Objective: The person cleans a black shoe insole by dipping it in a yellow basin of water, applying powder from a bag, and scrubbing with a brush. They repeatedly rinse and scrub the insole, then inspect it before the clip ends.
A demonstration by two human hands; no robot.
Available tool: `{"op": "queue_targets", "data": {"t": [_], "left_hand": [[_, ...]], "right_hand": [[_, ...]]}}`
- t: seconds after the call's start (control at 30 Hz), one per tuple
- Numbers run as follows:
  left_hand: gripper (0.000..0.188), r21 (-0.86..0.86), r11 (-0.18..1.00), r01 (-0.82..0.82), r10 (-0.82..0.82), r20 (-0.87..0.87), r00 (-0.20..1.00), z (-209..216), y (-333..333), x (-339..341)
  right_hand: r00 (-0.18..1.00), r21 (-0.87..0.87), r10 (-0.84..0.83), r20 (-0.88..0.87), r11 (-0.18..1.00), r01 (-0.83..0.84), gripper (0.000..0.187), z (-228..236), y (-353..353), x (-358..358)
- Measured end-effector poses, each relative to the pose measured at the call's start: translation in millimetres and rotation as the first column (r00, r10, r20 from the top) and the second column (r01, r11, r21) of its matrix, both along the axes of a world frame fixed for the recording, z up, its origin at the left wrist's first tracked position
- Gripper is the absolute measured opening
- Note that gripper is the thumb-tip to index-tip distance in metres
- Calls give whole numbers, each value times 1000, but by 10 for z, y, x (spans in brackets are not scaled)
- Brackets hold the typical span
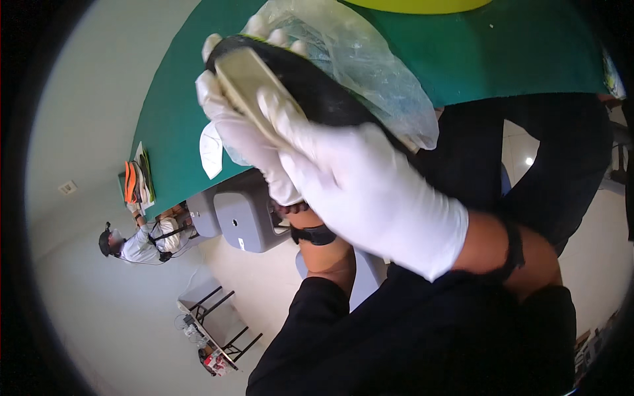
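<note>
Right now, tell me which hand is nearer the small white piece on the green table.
Left. The left hand, holding the black item, appears just beside the white piece; the right hand, gripping the beige block, is farther right.

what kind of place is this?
Likely a workroom or small workshop, though the wide view can't confirm which: a large green table, grey stools and another person at a table.

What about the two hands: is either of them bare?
No, the left hand and the right hand both wear white gloves.
</note>
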State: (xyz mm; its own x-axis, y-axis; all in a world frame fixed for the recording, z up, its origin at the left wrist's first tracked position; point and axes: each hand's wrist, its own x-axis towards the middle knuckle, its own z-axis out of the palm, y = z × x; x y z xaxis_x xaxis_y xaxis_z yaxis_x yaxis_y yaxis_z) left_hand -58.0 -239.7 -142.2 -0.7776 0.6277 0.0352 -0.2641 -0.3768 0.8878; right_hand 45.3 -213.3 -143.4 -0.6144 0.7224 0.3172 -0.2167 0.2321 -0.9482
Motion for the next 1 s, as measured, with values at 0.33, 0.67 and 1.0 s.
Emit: {"op": "queue_targets", "data": {"t": [0.33,0.67,1.0], "left_hand": [[46,19,999,39,-39,0,999,3,52,80],[51,104,993,51,-47,-48,998,126,251,139],[42,365,931,-4,-34,99,995,22,172,-288]], "right_hand": [[949,-92,134,285,989,-113,40,-61,121,192],[985,276,-63,158,961,17,38,25,122,71],[913,215,-57,403,976,-34,51,-413,196,437]]}}
